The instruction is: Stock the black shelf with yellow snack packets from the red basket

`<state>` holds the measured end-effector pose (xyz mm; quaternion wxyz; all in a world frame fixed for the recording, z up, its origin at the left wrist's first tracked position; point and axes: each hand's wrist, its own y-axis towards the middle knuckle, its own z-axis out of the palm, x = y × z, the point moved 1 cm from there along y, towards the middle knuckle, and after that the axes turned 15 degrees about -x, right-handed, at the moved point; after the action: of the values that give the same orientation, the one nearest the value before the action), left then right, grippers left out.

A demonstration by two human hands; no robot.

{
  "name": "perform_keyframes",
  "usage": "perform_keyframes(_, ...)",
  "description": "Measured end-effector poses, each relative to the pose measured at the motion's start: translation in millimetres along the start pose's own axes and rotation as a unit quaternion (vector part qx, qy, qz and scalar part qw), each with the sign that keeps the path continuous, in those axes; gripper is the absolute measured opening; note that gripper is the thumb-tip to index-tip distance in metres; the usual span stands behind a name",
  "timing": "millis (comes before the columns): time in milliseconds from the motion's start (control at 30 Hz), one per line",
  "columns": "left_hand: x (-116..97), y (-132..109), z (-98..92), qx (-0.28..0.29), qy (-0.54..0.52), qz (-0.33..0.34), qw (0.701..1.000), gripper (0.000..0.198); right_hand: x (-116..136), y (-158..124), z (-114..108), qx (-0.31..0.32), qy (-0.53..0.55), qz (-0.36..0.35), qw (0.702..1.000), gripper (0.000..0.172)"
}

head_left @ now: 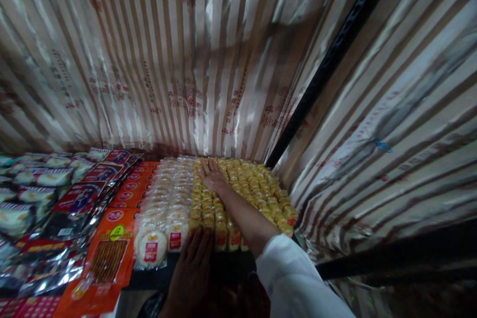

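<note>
Rows of small yellow wrapped snack packets (257, 189) stand packed together on a dark shelf (231, 261). My right hand (212, 176) lies on top of them towards the back, palm down with its fingers spread. At the front edge, my left hand (194, 258) rests its outstretched fingers against the front packets of the left rows. Neither hand has visibly closed around a packet. Immediately left of the yellow rows are clear-wrapped round white crackers (151, 246) with red labels, lined up in two rows.
Orange bags of brown sticks (110, 253) overlap left of the crackers. Beyond them lie dark red and black packets (76, 201) and white-and-blue packets (44, 176). Striped plastic sheeting (167, 59) hangs behind and to the right. A black metal post (316, 84) stands at the back right corner.
</note>
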<state>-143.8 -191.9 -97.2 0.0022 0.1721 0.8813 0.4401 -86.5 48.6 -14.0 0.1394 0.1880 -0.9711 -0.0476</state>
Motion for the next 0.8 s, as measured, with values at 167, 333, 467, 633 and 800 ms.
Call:
perform_keyframes(167,-0.7,-3.8,1.8,0.015,-0.009,-0.004,1.0,0.054,-20.2,-9.2,-14.6,-0.088,0.034,0.025,0.995,0.062)
perform_keyframes(333,2.6,-7.4,0.2,0.014,-0.034,-0.014,0.999,0.05,-57.3,-30.8,-34.0,-0.147,0.095,0.071,0.982,0.063)
perform_keyframes(467,-0.4,-2.7,-6.6,0.005,-0.054,-0.023,0.998,0.048,-75.3,-54.2,-53.3,-0.187,0.139,0.084,0.969,0.064)
perform_keyframes(633,-37.0,21.7,-12.5,0.024,-0.122,0.111,0.986,0.046,-78.6,-75.8,-63.5,-0.197,0.157,0.077,0.965,0.062)
perform_keyframes(800,-59.7,38.4,-0.3,0.038,-0.098,0.122,0.987,0.051,-70.5,-81.8,-59.9,-0.162,0.125,0.056,0.977,0.061)
